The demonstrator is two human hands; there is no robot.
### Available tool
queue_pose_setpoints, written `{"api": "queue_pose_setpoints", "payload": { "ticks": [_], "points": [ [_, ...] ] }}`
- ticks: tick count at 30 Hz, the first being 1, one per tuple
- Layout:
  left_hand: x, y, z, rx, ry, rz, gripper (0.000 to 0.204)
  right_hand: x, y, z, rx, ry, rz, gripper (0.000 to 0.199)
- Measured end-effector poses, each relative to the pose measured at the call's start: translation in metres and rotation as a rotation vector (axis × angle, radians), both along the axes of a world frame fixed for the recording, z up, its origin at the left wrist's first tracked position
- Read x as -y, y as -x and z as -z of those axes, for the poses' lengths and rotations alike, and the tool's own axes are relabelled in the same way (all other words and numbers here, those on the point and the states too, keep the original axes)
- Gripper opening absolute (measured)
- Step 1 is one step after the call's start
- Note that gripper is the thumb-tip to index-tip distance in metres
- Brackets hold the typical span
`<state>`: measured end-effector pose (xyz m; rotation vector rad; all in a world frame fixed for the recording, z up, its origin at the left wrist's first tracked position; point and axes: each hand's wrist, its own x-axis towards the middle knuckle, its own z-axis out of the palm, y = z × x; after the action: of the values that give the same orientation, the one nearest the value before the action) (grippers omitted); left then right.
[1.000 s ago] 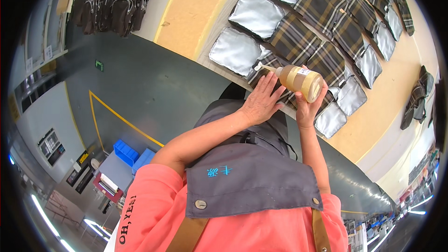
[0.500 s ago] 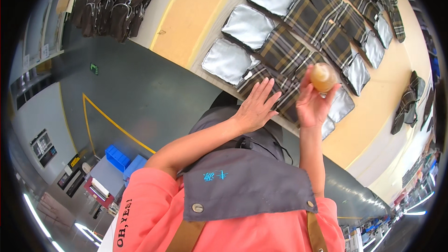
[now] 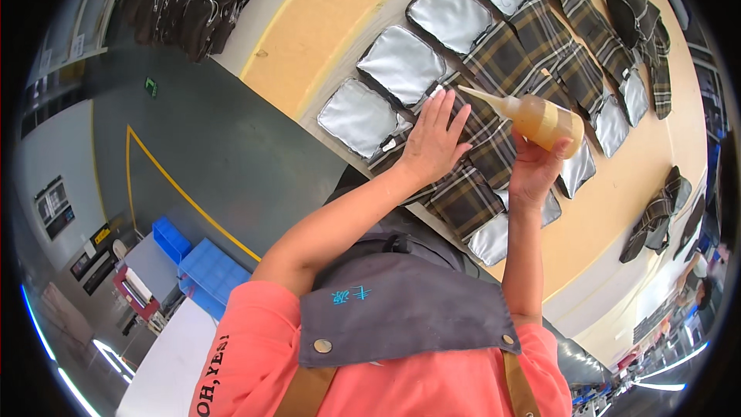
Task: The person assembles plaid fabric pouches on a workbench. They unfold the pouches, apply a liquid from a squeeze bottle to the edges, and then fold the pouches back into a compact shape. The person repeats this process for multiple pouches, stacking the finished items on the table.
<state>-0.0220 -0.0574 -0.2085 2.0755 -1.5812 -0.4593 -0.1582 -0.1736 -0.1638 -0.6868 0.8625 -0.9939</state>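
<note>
My right hand grips a squeeze bottle from below. It has a long pointed nozzle and holds amber liquid. The bottle lies tilted nearly level, its tip pointing left above the plaid pieces. My left hand is open, fingers stretched out, over a plaid fabric piece. A small white tab shows at its fingertips. Whether the fingers press the cloth or hover just above it, I cannot tell. Silver-lined flaps stick out from the plaid pieces, which lie in rows.
The pale worktable runs diagonally across. Dark zippered pieces hang over its far left edge. More plaid pieces lie at the right. On the left are a grey floor with yellow lines and blue crates.
The bottle has tipped from nozzle toward me to nozzle pointing left. My left hand has shifted slightly right and up the pieces toward the white tab. The view has shifted a little.
</note>
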Motion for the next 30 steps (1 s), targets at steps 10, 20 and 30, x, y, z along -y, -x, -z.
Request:
{"api": "queue_pose_setpoints", "payload": {
  "ticks": [10, 20, 30],
  "points": [
    [-0.008, 0.016, 0.007, 0.013, -0.092, 0.054, 0.071, -0.008, -0.006, 0.046, -0.361, 0.312, -0.119, 0.069],
    [-0.012, 0.019, 0.012, 0.007, -0.093, 0.062, 0.067, -0.017, -0.005, 0.053, -0.313, 0.223, -0.154, 0.069],
    [-0.01, 0.016, 0.005, -0.003, -0.118, 0.079, 0.066, -0.008, -0.007, 0.052, -0.384, 0.366, -0.15, 0.071]
  ]
}}
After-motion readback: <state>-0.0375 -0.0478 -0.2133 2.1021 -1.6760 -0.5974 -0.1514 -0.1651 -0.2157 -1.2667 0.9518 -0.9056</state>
